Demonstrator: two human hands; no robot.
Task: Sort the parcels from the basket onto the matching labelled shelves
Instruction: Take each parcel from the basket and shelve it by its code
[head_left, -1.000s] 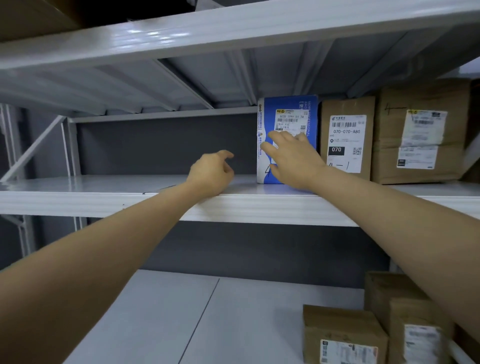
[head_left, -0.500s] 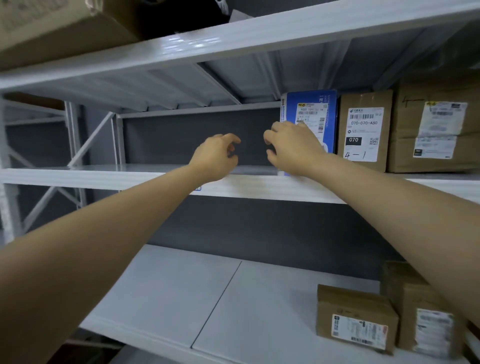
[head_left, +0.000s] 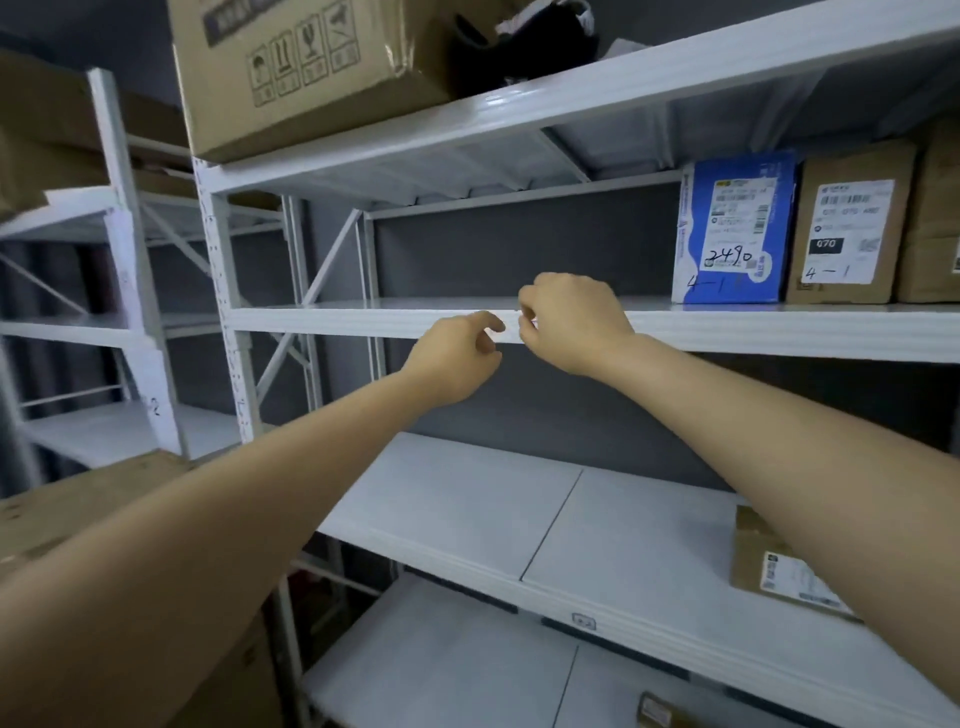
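A blue parcel (head_left: 735, 228) with a white label marked 2490 and 4-1 stands upright on the white middle shelf (head_left: 363, 322), beside a brown parcel (head_left: 847, 228) marked 070 and 4-1. Both my hands are in front of that shelf's front edge, left of the blue parcel and apart from it. My left hand (head_left: 457, 358) has loosely curled fingers and holds nothing. My right hand (head_left: 569, 322) is also loosely curled and empty. The basket is not in view.
A large cardboard box (head_left: 306, 67) sits on the top shelf. Another brown parcel (head_left: 779, 566) lies on the lower shelf (head_left: 467, 499) at right, partly behind my right arm. A second rack (head_left: 124, 234) stands at left, with a cardboard box (head_left: 78, 499) below.
My right hand has let go of the blue parcel and drawn back left to the shelf edge. My left hand has also pulled back. The view has swung left and away.
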